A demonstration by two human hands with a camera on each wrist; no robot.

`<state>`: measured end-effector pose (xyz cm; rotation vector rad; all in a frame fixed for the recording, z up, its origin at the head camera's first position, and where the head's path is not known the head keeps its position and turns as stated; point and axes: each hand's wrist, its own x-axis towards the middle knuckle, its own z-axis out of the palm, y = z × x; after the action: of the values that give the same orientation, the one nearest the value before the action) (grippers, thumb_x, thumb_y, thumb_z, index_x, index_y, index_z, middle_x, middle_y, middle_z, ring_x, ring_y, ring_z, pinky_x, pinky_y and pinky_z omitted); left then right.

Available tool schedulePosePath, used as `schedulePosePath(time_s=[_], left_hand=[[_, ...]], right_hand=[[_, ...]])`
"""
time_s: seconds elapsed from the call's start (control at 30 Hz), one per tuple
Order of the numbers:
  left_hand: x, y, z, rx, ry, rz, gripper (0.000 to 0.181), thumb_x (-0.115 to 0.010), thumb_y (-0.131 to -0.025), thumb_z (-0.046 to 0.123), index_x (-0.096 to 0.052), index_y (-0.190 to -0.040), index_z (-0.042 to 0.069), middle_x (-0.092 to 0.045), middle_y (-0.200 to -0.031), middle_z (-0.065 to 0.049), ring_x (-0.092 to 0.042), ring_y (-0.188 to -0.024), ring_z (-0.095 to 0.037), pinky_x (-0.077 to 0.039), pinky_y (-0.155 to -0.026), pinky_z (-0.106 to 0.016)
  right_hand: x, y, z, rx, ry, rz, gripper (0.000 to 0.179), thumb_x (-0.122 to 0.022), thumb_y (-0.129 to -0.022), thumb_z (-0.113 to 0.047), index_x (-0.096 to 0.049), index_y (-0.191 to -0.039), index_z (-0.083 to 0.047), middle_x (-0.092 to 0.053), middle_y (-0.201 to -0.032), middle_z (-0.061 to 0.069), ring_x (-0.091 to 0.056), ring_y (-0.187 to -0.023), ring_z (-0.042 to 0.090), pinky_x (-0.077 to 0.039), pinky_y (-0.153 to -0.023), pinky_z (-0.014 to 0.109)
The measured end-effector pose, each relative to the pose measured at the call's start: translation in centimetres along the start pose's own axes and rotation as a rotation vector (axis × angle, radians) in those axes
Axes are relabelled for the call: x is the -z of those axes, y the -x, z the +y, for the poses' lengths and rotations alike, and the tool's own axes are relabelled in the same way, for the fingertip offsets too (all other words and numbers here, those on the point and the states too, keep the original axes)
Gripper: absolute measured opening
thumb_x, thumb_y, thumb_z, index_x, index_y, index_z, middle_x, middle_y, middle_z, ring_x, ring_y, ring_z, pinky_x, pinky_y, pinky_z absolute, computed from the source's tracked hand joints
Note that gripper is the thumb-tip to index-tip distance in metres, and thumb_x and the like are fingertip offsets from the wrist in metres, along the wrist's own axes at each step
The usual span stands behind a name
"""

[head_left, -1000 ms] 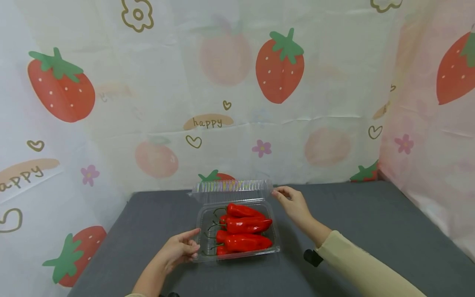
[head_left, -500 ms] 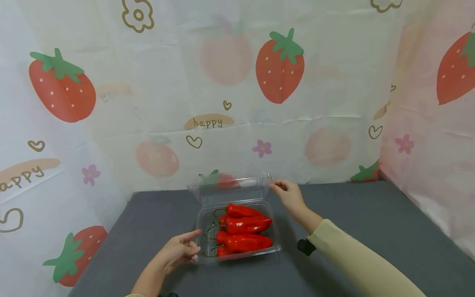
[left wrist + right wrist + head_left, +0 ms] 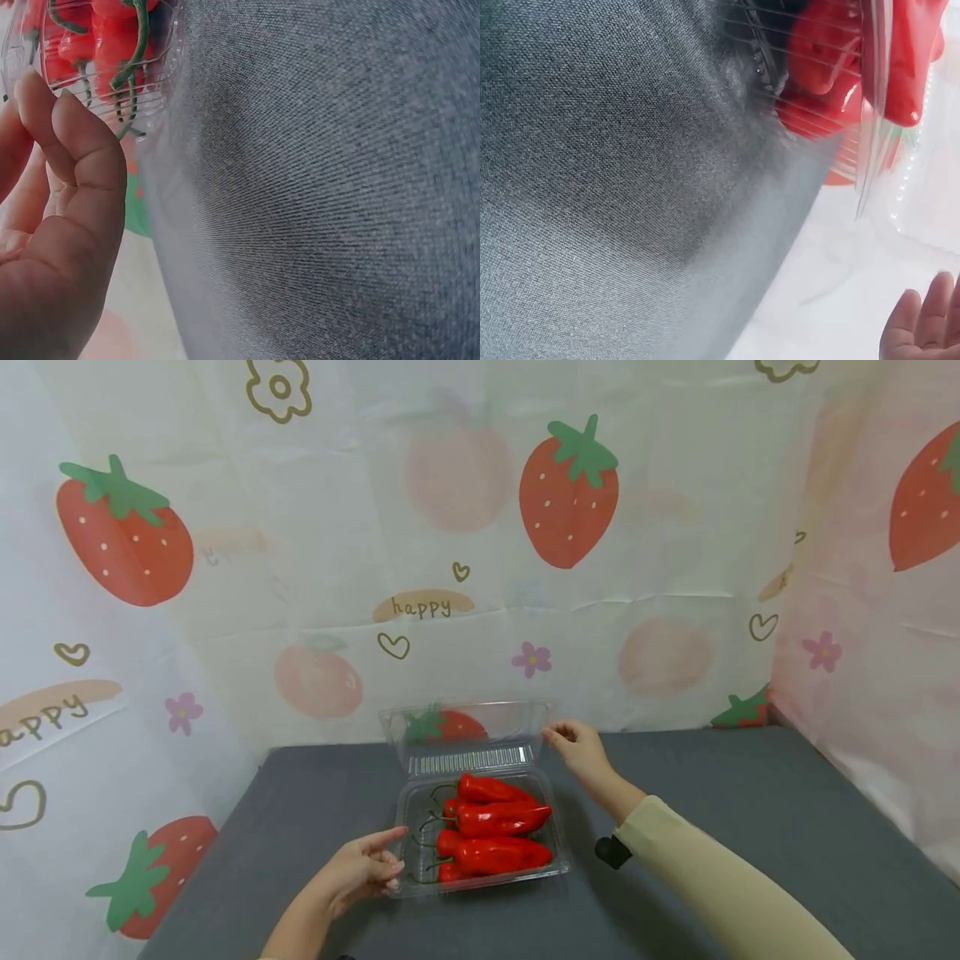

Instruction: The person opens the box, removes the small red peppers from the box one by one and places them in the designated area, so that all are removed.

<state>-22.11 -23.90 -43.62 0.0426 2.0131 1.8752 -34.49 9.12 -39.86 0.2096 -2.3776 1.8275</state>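
the lid (image 3: 472, 731) of the clear box (image 3: 420, 802) has swung further back: one second ago it leaned more forward, and now it stands up behind the box, so that the print of the wall cloth (image 3: 570, 510) shows through it. for the work this means, i judge, that the box is opened well and the peppers (image 3: 498, 818) can be reached from above. they lie inside, with stems to the left, and the box is on the grey table (image 3: 712, 793). the right hand (image 3: 588, 758) has come slightly higher with the lid; its thumb and index tips meet at the lid's right edge and seem to pinch it. the left hand (image 3: 356, 868) stays at the box's left rim: index finger rather straight, other fingers bent. whether they pinch the rim or only touch it, i cannot tell.
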Motion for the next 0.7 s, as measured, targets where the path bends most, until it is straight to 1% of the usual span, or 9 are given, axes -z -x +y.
schedulePosePath(time_s=[0.17,0.27,0.33,0.53,0.7], left_hand=[[0.2,0.0,-0.1,0.006,0.005,-0.011,0.068,-0.058,-0.093,-0.004,-0.020,-0.150,-0.008,-0.056,-0.078,0.000,-0.058,-0.066,-0.012,-0.049,-0.065,-0.028],[0.4,0.0,-0.2,0.018,0.010,-0.012,0.068,-0.058,-0.094,-0.003,-0.021,-0.150,-0.008,-0.057,-0.078,0.000,-0.058,-0.065,-0.012,-0.049,-0.065,-0.028],[0.4,0.0,-0.2,0.025,0.012,-0.013,0.067,-0.058,-0.094,-0.003,-0.021,-0.150,-0.008,-0.057,-0.078,0.000,-0.058,-0.065,-0.012,-0.049,-0.065,-0.028],[0.5,-0.1,-0.1,0.033,0.014,-0.010,0.066,-0.057,-0.094,-0.003,-0.022,-0.150,-0.008,-0.056,-0.078,0.000,-0.057,-0.064,-0.012,-0.049,-0.065,-0.029],[0.4,-0.1,-0.3,0.038,0.011,0.007,0.064,-0.057,-0.094,-0.002,-0.024,-0.149,-0.008,-0.055,-0.077,-0.001,-0.057,-0.064,-0.012,-0.049,-0.065,-0.030]], right_hand=[[-0.3,-0.2,0.5,0.003,0.012,-0.020,0.012,-0.062,-0.094,-0.004,-0.063,-0.097,0.008,-0.062,-0.088,0.010,-0.057,-0.084,0.024,-0.045,-0.072,0.029],[-0.5,-0.2,1.0,0.008,0.031,-0.012,0.007,-0.064,-0.091,0.002,-0.064,-0.094,0.008,-0.064,-0.086,0.010,-0.058,-0.082,0.021,-0.047,-0.073,0.030],[-0.6,-0.1,1.2,0.009,0.038,0.001,0.005,-0.065,-0.089,0.003,-0.065,-0.092,0.007,-0.064,-0.086,0.010,-0.059,-0.082,0.023,-0.048,-0.072,0.030],[-1.0,0.1,1.8,-0.022,0.023,0.030,0.009,-0.065,-0.091,-0.001,-0.067,-0.095,0.006,-0.064,-0.087,0.012,-0.060,-0.083,0.027,-0.047,-0.071,0.032],[-1.2,0.0,2.2,-0.072,-0.016,0.031,0.014,-0.065,-0.092,-0.004,-0.068,-0.098,0.008,-0.067,-0.085,0.011,-0.061,-0.084,0.032,-0.050,-0.074,0.039]])
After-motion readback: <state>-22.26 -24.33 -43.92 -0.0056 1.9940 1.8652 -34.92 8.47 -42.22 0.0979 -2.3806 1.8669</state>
